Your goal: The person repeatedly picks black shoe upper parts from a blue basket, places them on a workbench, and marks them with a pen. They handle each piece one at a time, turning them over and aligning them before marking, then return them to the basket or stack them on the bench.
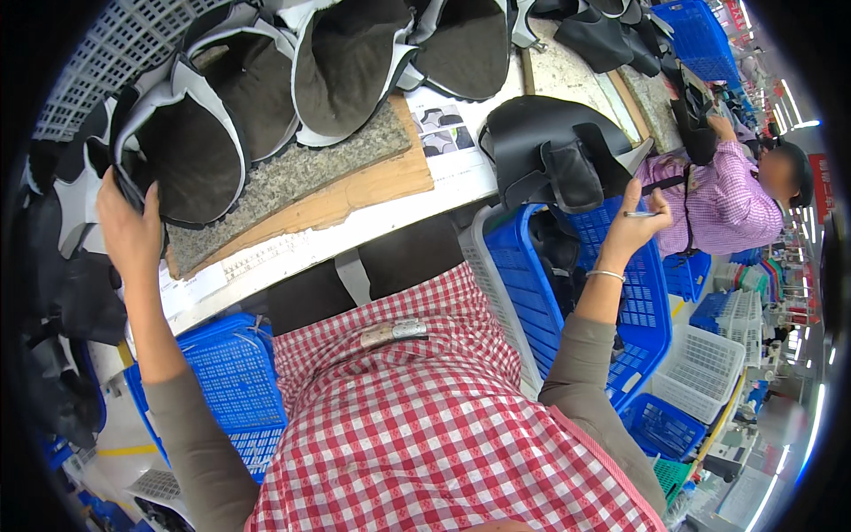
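Left hand (130, 222) pinches a lined shoe upper (188, 155), seemingly steadying it. Right hand (631, 226) curls fingers around a metal tool (638, 214).

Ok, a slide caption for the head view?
Left hand gripping a white-rimmed dark piece; right hand holding a slim silvery object near a black piece.

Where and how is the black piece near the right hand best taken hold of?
Probably by the narrow right end of the black piece, coming from the right: that end tapers toward the right hand, whereas the middle bulges and a flap hangs in front.
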A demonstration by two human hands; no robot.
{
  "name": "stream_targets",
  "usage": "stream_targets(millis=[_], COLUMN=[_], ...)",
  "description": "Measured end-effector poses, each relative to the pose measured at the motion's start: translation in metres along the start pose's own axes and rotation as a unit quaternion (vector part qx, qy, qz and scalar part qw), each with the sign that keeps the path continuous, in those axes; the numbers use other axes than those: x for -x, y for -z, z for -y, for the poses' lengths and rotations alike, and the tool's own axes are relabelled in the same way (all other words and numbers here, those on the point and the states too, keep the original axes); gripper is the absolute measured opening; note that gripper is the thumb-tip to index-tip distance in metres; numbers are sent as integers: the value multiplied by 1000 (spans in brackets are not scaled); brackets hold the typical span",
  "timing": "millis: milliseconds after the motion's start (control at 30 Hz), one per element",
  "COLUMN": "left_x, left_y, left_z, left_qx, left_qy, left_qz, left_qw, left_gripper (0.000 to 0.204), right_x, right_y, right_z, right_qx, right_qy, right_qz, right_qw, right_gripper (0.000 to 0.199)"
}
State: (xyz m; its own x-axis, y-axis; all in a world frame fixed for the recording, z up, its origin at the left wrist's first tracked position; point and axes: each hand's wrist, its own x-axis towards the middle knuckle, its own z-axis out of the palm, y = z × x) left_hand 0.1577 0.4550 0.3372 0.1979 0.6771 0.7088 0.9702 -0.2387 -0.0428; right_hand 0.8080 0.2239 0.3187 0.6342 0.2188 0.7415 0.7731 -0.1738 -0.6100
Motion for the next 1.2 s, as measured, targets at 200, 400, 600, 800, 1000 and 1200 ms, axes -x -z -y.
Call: stream_targets(millis=[200,400,600,800,1000,1200], left_x=[-79,-144,-189,-113,-23,76], left_y=[28,165,96,-18,-29,-26], left_z=[40,-4,-144,-237,-121,30], left_qx=[138,43,146,191,264,103], left_qy=[340,62,1,-173,-28,242], left_qz=[84,-294,-203,47,-30,146], left_qw=[927,953,968,965,964,954], left_gripper=[45,27,31,51,53,69], right_x=[38,-18,-109,-45,-2,10], right_y=[-41,-67,-123,-199,-161,-113], right_z=[-71,-92,-31,36,6,31], right_qx=[-216,-191,-292,-260,-324,-190], right_qy=[-153,-133,-139,-291,-209,-35], right_qz=[118,100,51,205,221,158], right_qw=[957,967,945,898,896,968], right_gripper=[42,35,51,58,65,47])
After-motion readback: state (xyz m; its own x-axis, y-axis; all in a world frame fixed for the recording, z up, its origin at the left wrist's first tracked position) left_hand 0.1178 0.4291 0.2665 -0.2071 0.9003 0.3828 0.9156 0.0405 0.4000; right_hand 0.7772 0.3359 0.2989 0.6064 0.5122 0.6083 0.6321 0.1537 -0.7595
